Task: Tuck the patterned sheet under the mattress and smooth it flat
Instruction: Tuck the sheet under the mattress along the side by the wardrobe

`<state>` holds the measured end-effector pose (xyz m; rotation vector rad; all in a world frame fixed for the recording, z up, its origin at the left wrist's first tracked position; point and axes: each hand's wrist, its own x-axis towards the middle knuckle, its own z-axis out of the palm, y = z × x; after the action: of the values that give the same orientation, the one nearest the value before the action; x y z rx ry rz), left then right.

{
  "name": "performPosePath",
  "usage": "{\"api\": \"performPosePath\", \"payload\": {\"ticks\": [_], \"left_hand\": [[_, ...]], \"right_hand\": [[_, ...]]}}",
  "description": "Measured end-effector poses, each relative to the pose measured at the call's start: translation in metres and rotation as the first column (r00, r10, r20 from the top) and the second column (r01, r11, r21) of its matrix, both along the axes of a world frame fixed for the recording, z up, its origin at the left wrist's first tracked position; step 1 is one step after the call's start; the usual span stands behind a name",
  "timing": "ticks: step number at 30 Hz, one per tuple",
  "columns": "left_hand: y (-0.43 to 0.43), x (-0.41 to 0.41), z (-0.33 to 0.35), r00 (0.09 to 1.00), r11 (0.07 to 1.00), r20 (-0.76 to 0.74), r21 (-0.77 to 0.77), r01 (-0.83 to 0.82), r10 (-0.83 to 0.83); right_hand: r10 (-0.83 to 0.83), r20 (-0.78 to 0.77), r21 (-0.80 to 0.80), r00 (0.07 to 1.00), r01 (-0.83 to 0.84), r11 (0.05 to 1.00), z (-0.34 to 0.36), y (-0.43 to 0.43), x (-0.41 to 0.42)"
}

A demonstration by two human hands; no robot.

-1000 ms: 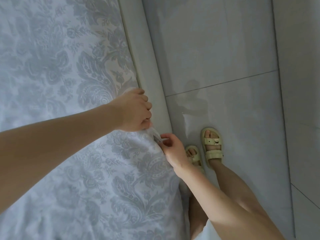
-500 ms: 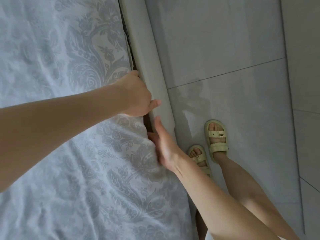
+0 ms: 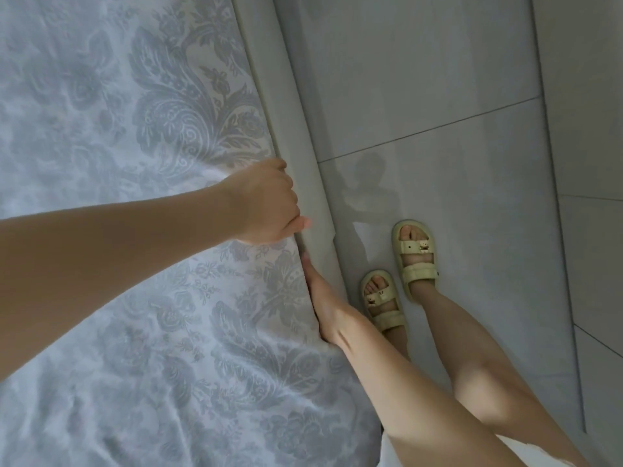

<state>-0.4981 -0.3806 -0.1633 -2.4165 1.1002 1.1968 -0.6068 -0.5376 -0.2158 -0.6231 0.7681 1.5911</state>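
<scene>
Soft woven cloth sheet, glossy smooth floor tiles, rubbery matt sandals

Sheet pale grey (floral damask); sandals pale yellow.

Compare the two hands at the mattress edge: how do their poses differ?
The left hand sits knuckles-up with fingers curled over the edge of the patterned sheet; the right hand is flat, fingers straight. The left reaches across the bed; the right lies edge-on along the gap beside the bed frame. Both touch the same sheet edge.
</scene>
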Motion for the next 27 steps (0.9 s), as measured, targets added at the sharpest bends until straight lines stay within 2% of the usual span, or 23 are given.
{"api": "performPosePath", "payload": {"ticks": [2,6,9,11,13,14,15,17,21,24,27], "left_hand": [[-0.005,-0.001,-0.008,0.999,0.997,0.029,0.071,0.016,-0.018],[-0.021,-0.002,-0.013,0.999,0.974,0.035,0.227,0.025,-0.033],[-0.028,-0.004,-0.008,0.997,0.968,0.070,0.245,-0.046,0.030],[-0.025,-0.011,-0.006,0.982,0.971,0.124,0.176,-0.162,0.141],[-0.026,-0.023,-0.003,0.932,0.939,0.114,-0.025,-0.344,0.345],[-0.030,-0.030,0.002,0.911,0.915,0.111,-0.127,-0.383,0.397],[-0.036,-0.040,0.007,0.909,0.907,0.125,-0.202,-0.369,0.397],[-0.051,-0.065,0.015,0.943,0.927,0.112,-0.250,-0.280,0.314],[-0.074,-0.105,0.005,0.983,0.983,-0.049,-0.052,-0.177,0.174],[-0.087,-0.119,-0.008,0.994,0.991,-0.012,0.073,-0.110,0.111],[-0.103,-0.118,-0.016,0.997,0.975,-0.031,0.215,-0.058,0.067]], "right_hand": [[0.026,0.032,-0.017,0.999,-0.025,1.000,-0.003,0.010,0.002],[-0.051,-0.031,-0.102,0.998,0.048,0.994,-0.004,-0.024,-0.011],[-0.115,0.096,-0.277,0.989,0.138,0.951,-0.002,-0.066,-0.037],[-0.087,0.215,-0.377,0.973,0.165,0.911,0.002,-0.085,-0.050],[-0.003,0.295,-0.414,0.955,0.131,0.901,0.010,-0.096,-0.058],[0.051,0.329,-0.423,0.943,0.099,0.901,0.013,-0.099,-0.061],[0.106,0.362,-0.427,0.926,0.063,0.902,0.014,-0.101,-0.063],[0.162,0.421,-0.405,0.892,0.025,0.914,0.017,-0.101,-0.067],[0.177,0.514,-0.336,0.840,0.007,0.942,0.018,-0.100,-0.079],[0.204,0.555,-0.293,0.807,-0.041,0.955,0.012,-0.113,-0.093],[0.179,0.527,-0.239,0.831,-0.057,0.969,0.005,-0.122,-0.099]]}}
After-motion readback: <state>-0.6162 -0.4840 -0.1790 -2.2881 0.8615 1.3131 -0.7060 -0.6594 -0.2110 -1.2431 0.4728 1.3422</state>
